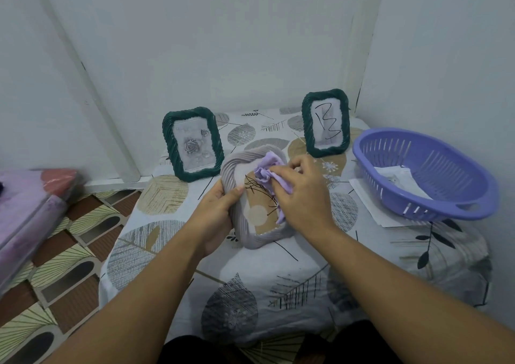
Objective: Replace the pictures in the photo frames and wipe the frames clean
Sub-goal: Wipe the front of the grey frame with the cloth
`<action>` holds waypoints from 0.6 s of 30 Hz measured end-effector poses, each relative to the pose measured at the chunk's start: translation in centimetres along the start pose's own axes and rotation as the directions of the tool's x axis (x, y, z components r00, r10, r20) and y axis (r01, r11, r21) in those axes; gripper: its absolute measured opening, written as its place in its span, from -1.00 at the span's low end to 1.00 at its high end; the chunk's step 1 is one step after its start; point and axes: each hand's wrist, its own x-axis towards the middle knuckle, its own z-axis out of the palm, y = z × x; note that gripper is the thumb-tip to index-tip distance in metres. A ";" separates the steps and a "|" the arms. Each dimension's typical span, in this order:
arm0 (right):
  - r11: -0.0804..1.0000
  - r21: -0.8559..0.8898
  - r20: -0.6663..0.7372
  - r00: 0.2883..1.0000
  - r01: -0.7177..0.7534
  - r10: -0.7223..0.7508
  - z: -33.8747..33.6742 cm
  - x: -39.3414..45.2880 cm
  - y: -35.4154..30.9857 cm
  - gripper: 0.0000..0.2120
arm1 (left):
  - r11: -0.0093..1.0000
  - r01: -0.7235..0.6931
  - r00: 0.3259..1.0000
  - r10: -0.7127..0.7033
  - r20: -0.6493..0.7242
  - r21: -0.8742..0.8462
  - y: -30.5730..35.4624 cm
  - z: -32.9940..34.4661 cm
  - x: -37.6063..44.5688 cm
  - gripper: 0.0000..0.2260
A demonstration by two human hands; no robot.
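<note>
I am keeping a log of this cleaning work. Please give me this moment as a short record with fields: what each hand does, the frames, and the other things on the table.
left hand: holds the grey frame by its left edge, tilted up off the table
right hand: presses a purple cloth on the grey frame's front
green frames: left green frame shows a rose picture; right green frame shows a black scribble; both upright
basket: purple basket at right, papers inside and under it
surface: leaf-patterned tablecloth

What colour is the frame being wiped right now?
Pale greyish lilac, with a ribbed twisted border; the frame shows best in the head view.
</note>
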 end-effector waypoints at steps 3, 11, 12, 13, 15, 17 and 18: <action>0.992 -0.054 0.055 0.993 0.112 -0.109 0.2 -0.4 -0.8 -0.84 | 1.000 0.001 1.000 -0.001 0.010 -0.013 0.1 0.1 0.0 -0.70; 0.969 -0.109 0.099 0.973 0.221 -0.210 0.0 -2.3 -1.0 -0.84 | 1.000 -0.012 1.000 0.012 0.005 0.015 -0.3 0.0 0.2 -0.69; 0.972 -0.113 0.081 0.977 0.207 -0.198 0.1 -1.4 -1.3 -0.85 | 1.000 -0.017 1.000 0.017 0.011 0.016 -0.3 0.1 0.1 -0.69; 0.974 -0.115 0.071 0.980 0.194 -0.187 0.3 -0.5 -1.5 -0.86 | 1.000 -0.021 1.000 0.021 0.018 0.017 -0.3 0.1 0.1 -0.69; 0.973 -0.122 0.071 0.980 0.195 -0.187 0.5 0.1 -1.8 -0.87 | 1.000 -0.024 1.000 0.024 0.020 0.019 -0.3 0.1 0.2 -0.68; 0.965 -0.134 0.093 0.972 0.226 -0.215 0.2 -0.9 -1.3 -0.85 | 1.000 -0.020 1.000 0.019 0.019 0.017 -0.3 0.1 0.1 -0.68; 0.961 -0.138 0.108 0.968 0.241 -0.227 0.0 -1.8 -1.0 -0.84 | 1.000 -0.016 1.000 0.016 0.019 0.019 -0.2 0.1 0.1 -0.69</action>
